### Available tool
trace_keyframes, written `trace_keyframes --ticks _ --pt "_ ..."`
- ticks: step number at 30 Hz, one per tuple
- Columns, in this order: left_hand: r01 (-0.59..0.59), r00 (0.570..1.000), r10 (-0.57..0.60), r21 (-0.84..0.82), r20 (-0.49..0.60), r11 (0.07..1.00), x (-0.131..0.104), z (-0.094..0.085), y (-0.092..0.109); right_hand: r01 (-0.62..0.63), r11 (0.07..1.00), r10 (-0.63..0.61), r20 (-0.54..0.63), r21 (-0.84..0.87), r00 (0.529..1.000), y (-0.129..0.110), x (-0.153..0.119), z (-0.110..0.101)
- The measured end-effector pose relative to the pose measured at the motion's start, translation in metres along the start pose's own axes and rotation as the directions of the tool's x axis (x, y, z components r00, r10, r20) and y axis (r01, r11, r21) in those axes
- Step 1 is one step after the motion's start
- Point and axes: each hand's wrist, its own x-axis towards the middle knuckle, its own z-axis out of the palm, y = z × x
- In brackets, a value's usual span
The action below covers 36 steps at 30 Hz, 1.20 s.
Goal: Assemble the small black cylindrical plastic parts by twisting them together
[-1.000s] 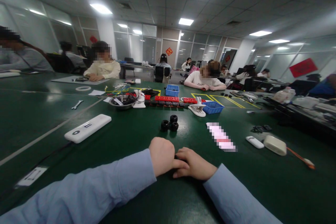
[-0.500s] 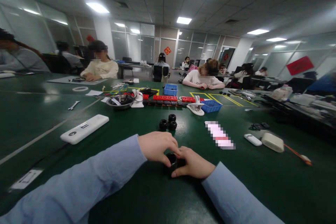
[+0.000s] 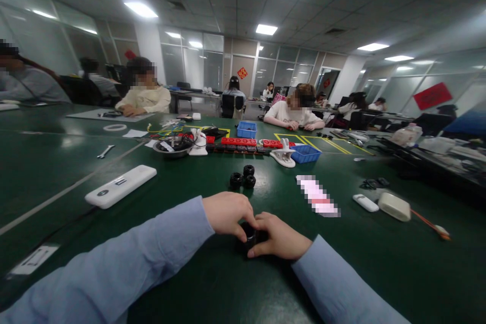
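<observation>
Both hands close round a small black wheel at the near middle of the table; fingers cover much of it. My left hand comes over its top left side, thumb lowered on the front and fingers curled behind. On the right, my right hand grips it with the thumb low at the front and the fingers bent over the upper side. The fingertips of the two hands meet above the wheel. Just beyond them, several similar black wheels sit close together on the green table.
A white power bank lies left, with a wrench behind. To the right are a blurred pink phone-shaped item and a cream case. Across the middle stand a red-and-black strip, a metal bowl and a blue basket. Co-workers sit beyond.
My left hand has shifted very slightly, its fingers drawing in closer over the wheel's top. My right hand stays almost where it was, and the other wheels have not moved.
</observation>
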Motion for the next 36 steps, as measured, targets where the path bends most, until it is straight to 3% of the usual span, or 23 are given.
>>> trace_keyframes --ticks 6,21,36 --pt "0.024 0.998 -0.024 0.007 0.052 1.000 -0.001 -0.003 0.001 -0.010 1.000 0.010 -0.001 -0.017 1.000 0.000 0.000 0.000" --pt "0.062 0.998 -0.063 -0.032 -0.001 0.998 0.000 0.004 -0.001 0.036 0.999 -0.036 -0.002 -0.011 0.999 0.004 0.000 0.002" --pt "0.263 0.964 -0.261 0.052 -0.049 0.963 -0.001 0.002 0.017 0.019 1.000 -0.019 0.001 -0.022 1.000 0.006 0.000 0.003"
